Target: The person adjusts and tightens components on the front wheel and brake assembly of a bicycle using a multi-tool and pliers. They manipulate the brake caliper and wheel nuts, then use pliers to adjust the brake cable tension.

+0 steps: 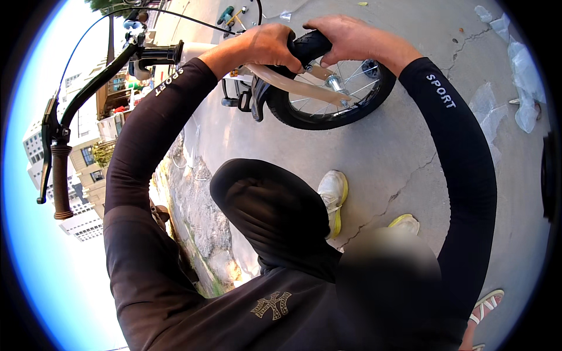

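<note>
A bicycle front wheel (374, 96) with a black tyre (312, 48) and thin spokes is in front of me. My left hand (270, 45) is closed on the tyre from the left, thumb toward me. On the right side of the same stretch of tyre, my right hand (346, 40) is closed too, with its thumb near the rim. A cream-coloured fork (298, 86) runs to the silver hub (336, 83), with a black mudguard (260, 96) beside it. My fingertips on the far side of the tyre are partly hidden.
The handlebar (93, 82), with its brown grip (61, 181) and brake lever (47, 140), juts out at the left. A green power tool (224, 14) lies on the far ground. Clear plastic wrap (524, 76) is at the right. Another person's sandalled foot (487, 305) shows at lower right.
</note>
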A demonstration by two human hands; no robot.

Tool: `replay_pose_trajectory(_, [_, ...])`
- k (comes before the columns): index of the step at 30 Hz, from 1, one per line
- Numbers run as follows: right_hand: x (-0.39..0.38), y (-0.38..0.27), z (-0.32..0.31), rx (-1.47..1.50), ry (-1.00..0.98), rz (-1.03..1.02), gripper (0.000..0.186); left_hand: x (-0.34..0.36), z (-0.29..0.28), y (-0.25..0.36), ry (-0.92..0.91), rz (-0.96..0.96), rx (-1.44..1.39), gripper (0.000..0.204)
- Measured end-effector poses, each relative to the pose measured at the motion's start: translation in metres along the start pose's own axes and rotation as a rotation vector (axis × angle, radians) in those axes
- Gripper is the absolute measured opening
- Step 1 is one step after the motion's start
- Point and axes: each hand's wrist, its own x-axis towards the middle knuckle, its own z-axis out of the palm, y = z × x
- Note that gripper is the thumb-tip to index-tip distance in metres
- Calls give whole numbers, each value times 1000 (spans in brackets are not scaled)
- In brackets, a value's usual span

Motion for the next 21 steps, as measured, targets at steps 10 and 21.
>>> replay_pose_trajectory(10, [-60,-59,77,636,489,697,22,0,-1,-1,23,62,-44,63])
replay_pose_trajectory(21, [-25,-70,89,1224,461,925,39,0,-1,-5,23,79,-77,63])
